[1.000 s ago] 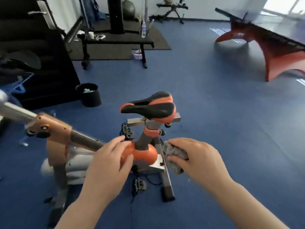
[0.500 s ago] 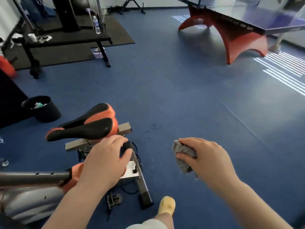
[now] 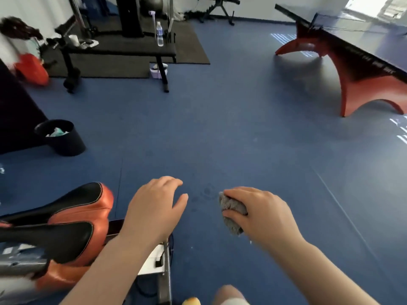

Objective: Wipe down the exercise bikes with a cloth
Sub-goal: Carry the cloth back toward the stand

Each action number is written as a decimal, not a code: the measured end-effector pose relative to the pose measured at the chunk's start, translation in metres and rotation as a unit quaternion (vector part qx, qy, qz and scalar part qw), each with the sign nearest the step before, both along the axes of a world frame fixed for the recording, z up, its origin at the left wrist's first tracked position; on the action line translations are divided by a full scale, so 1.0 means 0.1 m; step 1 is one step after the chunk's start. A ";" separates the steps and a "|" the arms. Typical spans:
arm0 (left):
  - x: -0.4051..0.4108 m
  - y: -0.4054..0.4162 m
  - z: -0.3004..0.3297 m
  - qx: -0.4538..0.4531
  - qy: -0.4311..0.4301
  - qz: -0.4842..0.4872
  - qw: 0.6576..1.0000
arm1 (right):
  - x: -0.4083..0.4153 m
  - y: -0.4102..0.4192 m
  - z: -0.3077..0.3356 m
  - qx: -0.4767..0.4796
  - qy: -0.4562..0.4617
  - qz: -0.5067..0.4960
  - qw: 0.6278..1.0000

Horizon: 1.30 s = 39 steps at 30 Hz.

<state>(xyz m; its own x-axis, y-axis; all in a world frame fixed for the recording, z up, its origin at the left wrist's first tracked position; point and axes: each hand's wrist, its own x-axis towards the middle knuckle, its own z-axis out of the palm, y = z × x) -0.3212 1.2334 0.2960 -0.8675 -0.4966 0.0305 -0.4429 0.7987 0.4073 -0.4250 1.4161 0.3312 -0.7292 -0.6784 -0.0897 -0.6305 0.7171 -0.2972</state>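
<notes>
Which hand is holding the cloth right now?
The right hand, closed around the bunched grey cloth. The left hand is empty, fingers spread, beside the bike saddle.

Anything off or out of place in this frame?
Nothing damaged or spilled. Only oddity: the right hand grips the grey cloth in mid-air over bare blue floor, clear of the orange-and-black bike saddle; the left hand is open, touching nothing.

Black bin (image 3: 60,138), water bottle (image 3: 160,34), red-legged table-tennis table (image 3: 361,69).
</notes>
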 end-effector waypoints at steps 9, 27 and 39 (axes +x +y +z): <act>-0.99 -0.30 -0.01 -0.008 -0.005 0.084 0.996 | -1.53 -0.51 -0.02 -0.047 -0.009 0.049 0.998; -1.71 -1.48 -0.07 0.019 -0.007 0.512 0.859 | -3.45 -3.23 -0.17 -0.026 -0.034 0.343 0.939; -1.95 -3.39 0.09 0.014 -0.016 0.579 0.815 | -3.59 -5.74 -0.06 -0.003 -0.033 0.446 0.895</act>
